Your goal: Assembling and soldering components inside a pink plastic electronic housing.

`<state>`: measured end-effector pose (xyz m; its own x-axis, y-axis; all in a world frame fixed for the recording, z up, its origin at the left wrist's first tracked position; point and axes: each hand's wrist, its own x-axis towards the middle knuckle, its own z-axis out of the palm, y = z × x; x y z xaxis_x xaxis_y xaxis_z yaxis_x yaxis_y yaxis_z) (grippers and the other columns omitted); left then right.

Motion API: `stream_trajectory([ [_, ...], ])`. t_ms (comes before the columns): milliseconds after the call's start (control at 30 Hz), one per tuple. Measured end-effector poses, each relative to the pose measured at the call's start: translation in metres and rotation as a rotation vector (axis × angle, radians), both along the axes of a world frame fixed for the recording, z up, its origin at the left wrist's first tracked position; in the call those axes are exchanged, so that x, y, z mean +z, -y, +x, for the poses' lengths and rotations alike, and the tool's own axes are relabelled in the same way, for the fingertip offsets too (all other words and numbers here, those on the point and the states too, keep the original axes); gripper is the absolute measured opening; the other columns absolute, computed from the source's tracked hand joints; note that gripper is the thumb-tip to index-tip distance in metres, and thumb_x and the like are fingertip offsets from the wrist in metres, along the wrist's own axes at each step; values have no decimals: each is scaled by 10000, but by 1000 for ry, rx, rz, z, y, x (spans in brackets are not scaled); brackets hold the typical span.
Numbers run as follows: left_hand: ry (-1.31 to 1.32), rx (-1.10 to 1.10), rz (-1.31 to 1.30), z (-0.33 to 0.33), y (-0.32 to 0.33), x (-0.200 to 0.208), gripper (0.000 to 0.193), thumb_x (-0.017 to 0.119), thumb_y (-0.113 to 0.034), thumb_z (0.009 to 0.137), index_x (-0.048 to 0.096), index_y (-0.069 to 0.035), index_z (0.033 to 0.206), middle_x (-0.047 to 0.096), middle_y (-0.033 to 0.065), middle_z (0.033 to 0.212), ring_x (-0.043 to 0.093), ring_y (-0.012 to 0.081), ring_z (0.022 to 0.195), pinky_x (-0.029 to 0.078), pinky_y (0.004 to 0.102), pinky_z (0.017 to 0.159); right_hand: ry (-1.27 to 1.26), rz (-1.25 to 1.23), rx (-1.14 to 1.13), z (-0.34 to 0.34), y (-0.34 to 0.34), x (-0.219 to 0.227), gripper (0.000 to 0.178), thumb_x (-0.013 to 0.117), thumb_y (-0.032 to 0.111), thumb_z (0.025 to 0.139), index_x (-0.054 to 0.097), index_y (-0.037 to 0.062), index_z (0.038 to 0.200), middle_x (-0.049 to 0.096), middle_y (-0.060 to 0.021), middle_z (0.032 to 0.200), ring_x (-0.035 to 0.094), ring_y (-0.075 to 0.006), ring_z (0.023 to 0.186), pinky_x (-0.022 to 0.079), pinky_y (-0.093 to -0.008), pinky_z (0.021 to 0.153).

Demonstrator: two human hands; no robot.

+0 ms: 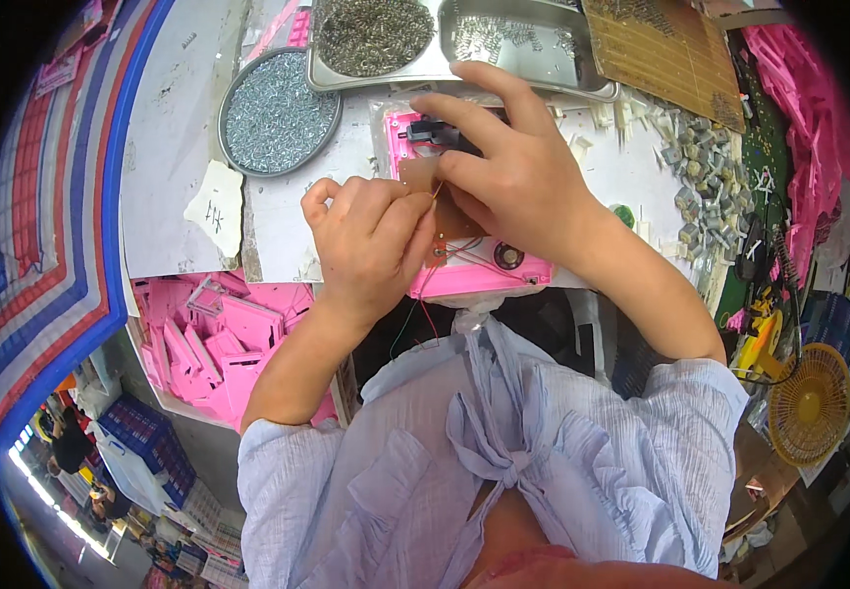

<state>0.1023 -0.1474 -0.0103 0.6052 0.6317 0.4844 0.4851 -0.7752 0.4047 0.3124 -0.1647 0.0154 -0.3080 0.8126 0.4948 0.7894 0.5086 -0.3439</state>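
Observation:
A pink plastic casing point(484, 279) lies at the table's front edge, with a brown circuit board point(419, 175) over it. A round black speaker point(508, 256) and thin red and green wires show at its near end. My left hand point(368, 236) is closed in a pinch at the left of the board, on a thin wire point(437, 190). The other end of that wire meets my right hand point(528, 162), whose thumb and forefinger pinch over the board while its other fingers stretch away. Beneath those fingers sits a black part point(429, 131); my right palm hides some of the casing.
A round tray point(280, 113) of small silvery screws stands at the far left. Behind is a metal tray point(440, 74) with springs. White and grey small parts point(705, 187) lie to the right, near a cardboard sheet point(670, 54). Pink casings point(214, 339) fill a box at lower left.

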Motion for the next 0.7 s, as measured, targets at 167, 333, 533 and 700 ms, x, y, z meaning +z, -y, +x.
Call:
stream_trajectory([
  [167,93,104,-23,-6,1,26,422,824,-173,705,686,-126,1101,616,53,1029,578,228,937,349,410,879,9,-39,8,2,-1,-3,214,771,53,613,657,79,793,658,-71,1303,502,-403,1323,474,-486,1042],
  [333,151,25,42,-15,19,50,547,802,-90,652,623,-32,1167,575,134,1101,559,316,1030,450,425,906,-8,5,37,8,-5,-4,248,759,91,607,672,67,838,656,-76,1281,506,-391,1311,480,-495,1010],
  [533,489,-48,-802,29,0,25,338,647,83,886,612,37,1218,667,125,1100,688,111,793,563,230,611,-190,0,-1,26,8,2,221,777,101,663,673,76,857,656,-77,1281,515,-390,1265,476,-488,1001],
  [700,461,-159,-896,55,-10,22,237,662,37,907,673,39,1143,723,122,1033,756,165,829,640,282,680,-277,-17,-111,37,22,-5,196,796,99,703,686,92,865,680,-62,1176,551,-344,1112,482,-449,924],
])
